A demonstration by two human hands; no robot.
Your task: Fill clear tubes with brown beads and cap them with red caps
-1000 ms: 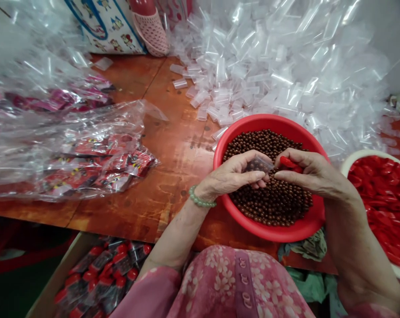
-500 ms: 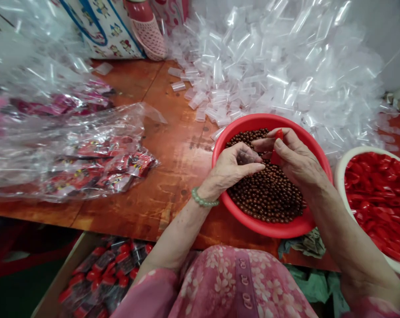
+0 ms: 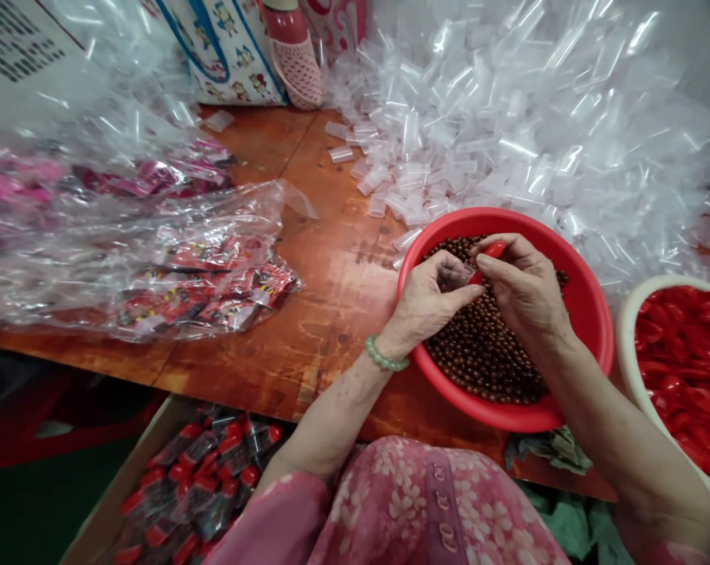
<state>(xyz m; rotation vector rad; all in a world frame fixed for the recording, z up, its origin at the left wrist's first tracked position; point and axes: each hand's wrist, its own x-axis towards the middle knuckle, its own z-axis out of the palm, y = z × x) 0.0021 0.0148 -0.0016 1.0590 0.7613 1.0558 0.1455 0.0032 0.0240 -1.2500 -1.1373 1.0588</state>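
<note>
Above a red basin (image 3: 595,314) of small brown balls (image 3: 484,353), my right hand (image 3: 522,282) pinches a small red plastic piece (image 3: 494,249) between thumb and fingers. My left hand (image 3: 434,302), with a green bead bracelet (image 3: 384,355) at its wrist, meets the right at the lower end of that piece. Its thumb and fingers are drawn together around something small and clear, partly hidden by the fingers. To the right, a white tub (image 3: 628,345) holds many red plastic pieces (image 3: 684,361).
Clear plastic sleeves (image 3: 478,118) are heaped behind the basin. Plastic bags with red packets (image 3: 172,294) lie on the wooden table (image 3: 331,259) at left. A patterned bag (image 3: 231,55) and a pink bottle (image 3: 296,63) stand at the back. Below the table edge, a box holds red-capped packs (image 3: 195,479).
My hands have come together, and the red piece has tilted and moved against my left fingertips. The whole view has shifted, so things appear farther right.
</note>
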